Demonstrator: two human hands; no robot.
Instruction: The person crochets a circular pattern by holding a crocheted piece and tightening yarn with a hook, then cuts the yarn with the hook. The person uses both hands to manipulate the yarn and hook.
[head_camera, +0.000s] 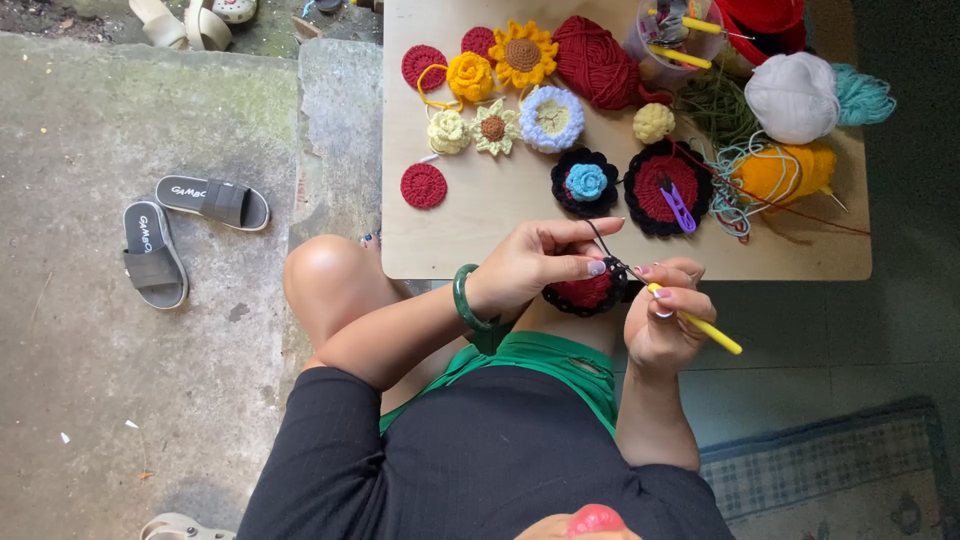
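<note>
Wooden table (480, 215) on concrete floor (80, 380); sandals (180, 235) nearby.

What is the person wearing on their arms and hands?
Both arms are bare, with no sleeves showing below the black top. The left hand has a smooth, round green bangle on its wrist. The right hand wears nothing on its wrist. The fingernails on both hands are painted pale purple. No rings or watch show.

Both my forearms angle in toward the middle, elbows tucked by my knees. My left hand (530, 265) is pinched, fingers stretched to the right. My right hand (668, 315) is curled into a loose fist, thumb up top.
</note>
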